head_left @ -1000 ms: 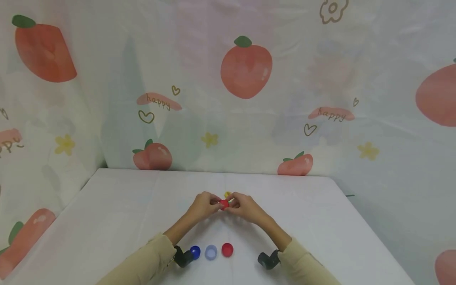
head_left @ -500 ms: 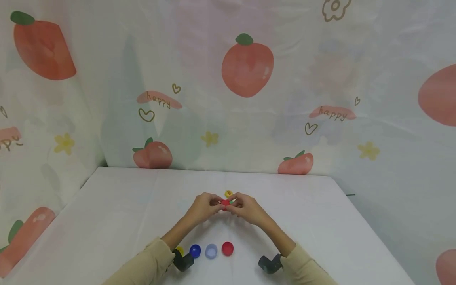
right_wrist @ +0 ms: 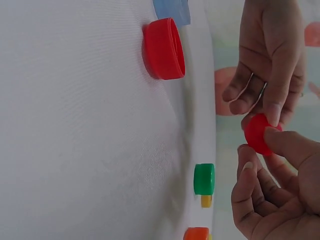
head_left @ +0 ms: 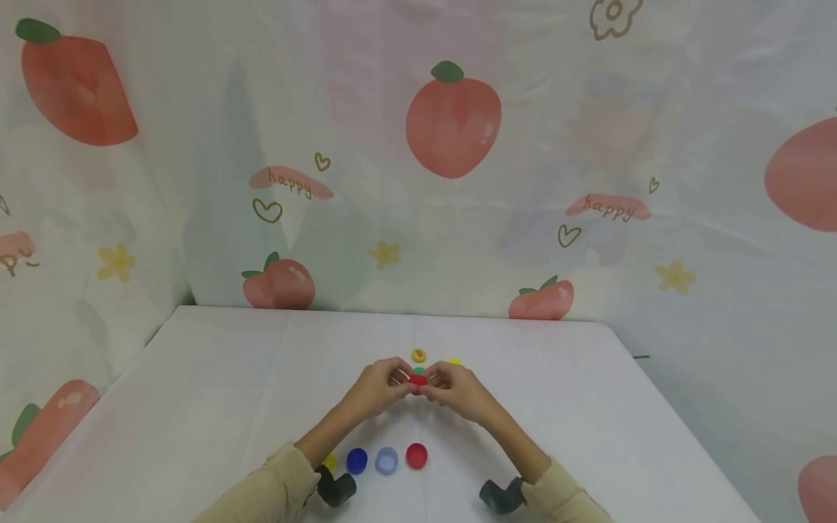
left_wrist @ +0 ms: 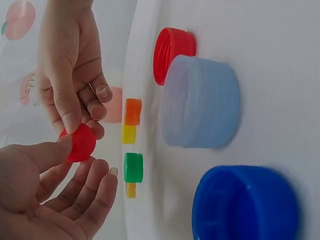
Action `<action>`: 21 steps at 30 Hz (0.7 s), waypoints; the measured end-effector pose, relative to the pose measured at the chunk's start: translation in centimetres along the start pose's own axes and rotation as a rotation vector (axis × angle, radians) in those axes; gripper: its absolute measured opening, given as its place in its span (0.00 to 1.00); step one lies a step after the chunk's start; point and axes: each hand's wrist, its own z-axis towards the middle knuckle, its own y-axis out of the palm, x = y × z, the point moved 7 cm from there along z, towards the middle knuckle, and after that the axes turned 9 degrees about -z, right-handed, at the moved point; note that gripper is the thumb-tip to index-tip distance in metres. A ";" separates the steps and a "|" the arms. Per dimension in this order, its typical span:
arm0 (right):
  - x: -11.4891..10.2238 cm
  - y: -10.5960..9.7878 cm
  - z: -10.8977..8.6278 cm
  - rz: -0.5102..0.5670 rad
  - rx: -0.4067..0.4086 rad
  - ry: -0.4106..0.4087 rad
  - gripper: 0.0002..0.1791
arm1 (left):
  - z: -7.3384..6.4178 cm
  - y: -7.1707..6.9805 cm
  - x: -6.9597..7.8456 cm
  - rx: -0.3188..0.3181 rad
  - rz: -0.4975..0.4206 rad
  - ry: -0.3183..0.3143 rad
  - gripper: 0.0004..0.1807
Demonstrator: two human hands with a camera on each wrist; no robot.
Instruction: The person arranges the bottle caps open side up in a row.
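A small red bottle cap is held up above the table between my two hands. My left hand pinches its left side with thumb and fingertips, while my right hand pinches the right side. Both thumbs lie against its near face, as the red cap shows in the left wrist view. Just behind the hands are a green cap and a yellow cap. An orange cap stands by another yellow one; in the head view my right hand hides the orange cap.
Nearer to me, a row of caps lies on the white table: yellow, dark blue, pale blue and red. Black wrist cameras hang below both sleeves. A printed cloth stands behind the table.
Both hands have come slightly nearer to me with the red cap between them. The green cap and the yellow cap behind my right hand now show more in the head view.
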 end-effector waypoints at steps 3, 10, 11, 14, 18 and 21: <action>0.1 -0.1 -0.5 0.001 0.010 -0.010 0.14 | -0.2 0.4 0.1 -0.023 -0.001 -0.002 0.09; 0.2 0.0 -1.8 -0.005 0.017 -0.031 0.11 | -0.8 1.1 0.1 -0.080 -0.024 0.001 0.11; 0.2 0.0 -1.9 -0.001 0.015 -0.034 0.11 | -0.8 1.2 0.1 -0.080 -0.023 0.000 0.11; 0.2 0.1 -2.3 0.013 0.012 -0.053 0.11 | -1.0 1.3 0.1 -0.078 -0.019 -0.004 0.10; 0.2 0.1 -2.8 0.028 0.009 -0.064 0.12 | -1.3 1.5 0.2 -0.088 -0.015 -0.010 0.10; -0.4 -0.1 -3.4 0.046 0.012 -0.073 0.12 | -1.6 1.7 0.4 -0.103 -0.021 -0.002 0.09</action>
